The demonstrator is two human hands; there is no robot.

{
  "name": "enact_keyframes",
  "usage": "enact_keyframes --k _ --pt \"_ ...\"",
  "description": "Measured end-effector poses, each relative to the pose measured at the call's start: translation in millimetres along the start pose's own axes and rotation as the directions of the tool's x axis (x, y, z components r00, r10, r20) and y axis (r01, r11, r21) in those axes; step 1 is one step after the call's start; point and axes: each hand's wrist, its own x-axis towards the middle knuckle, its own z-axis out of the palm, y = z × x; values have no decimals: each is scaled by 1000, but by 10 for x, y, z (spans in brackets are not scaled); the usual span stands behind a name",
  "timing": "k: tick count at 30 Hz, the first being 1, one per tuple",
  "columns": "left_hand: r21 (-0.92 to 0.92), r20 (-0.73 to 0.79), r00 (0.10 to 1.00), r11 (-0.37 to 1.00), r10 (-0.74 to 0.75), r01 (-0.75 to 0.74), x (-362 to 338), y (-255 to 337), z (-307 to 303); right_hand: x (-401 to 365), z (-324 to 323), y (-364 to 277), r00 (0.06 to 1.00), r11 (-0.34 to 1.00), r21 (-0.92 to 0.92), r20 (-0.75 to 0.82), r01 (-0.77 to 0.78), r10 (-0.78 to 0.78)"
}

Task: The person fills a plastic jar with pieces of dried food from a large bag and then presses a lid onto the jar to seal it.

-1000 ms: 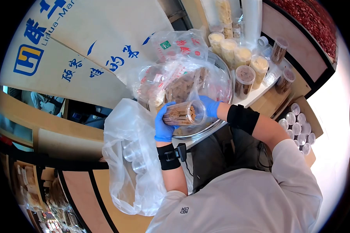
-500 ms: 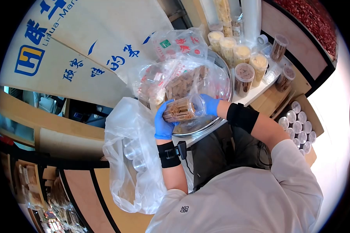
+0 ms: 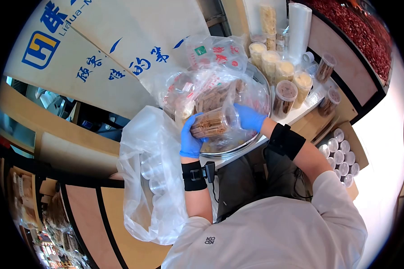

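Note:
My left hand (image 3: 191,140), in a blue glove, is wrapped around a clear plastic jar (image 3: 209,123). The jar lies tilted on its side, its round mouth facing right, with brown stick-like pieces inside. My right hand (image 3: 250,118), also gloved in blue, is close to the jar's mouth; its fingertips are partly hidden, so whether they grip anything does not show. Behind the jar, an opened clear plastic bag (image 3: 251,92) with red print holds more brown pieces (image 3: 211,99). The bag rests in a round metal tray (image 3: 271,96).
Filled jars with pale contents (image 3: 303,83) and brown contents (image 3: 285,93) stand right of the tray. A box of lidded clear containers (image 3: 339,157) sits lower right. A large plastic bag of clear jars (image 3: 155,172) is at left. A printed white panel (image 3: 134,49) rises behind.
My right hand has drawn slightly right, away from the jar's mouth. The jar stays in my left hand, its mouth now more visible. The view has shifted a little.

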Motion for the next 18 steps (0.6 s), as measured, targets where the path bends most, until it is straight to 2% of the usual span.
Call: enact_keyframes --k 3,5,9,11,14,15,17,18 --pt "-5 66 998 1000 -22 23 -4 8 -48 6 -10 -202 998 998 39 20 -54 54" --pt "27 63 998 1000 8 -9 20 -18 -56 53 104 -92 982 999 -43 184 -27 34" --pt "13 64 998 1000 2 -2 8 -8 -31 78 64 -98 978 997 -74 206 -14 29" --pt "20 70 997 1000 -11 9 16 -15 -52 56 -5 -207 964 988 -105 229 -112 134" --pt "41 75 997 999 -4 1 9 -6 -40 42 78 -119 954 976 -156 236 -150 184" --pt "41 76 997 999 -2 -1 5 -1 -36 29 135 -52 955 976 -158 235 -149 183" --pt "50 78 997 999 -10 6 -6 8 -27 -14 219 101 997 991 -123 29 -60 64" --pt "46 81 997 999 -3 -1 -4 11 -19 -26 182 132 998 990 -129 29 -55 60"
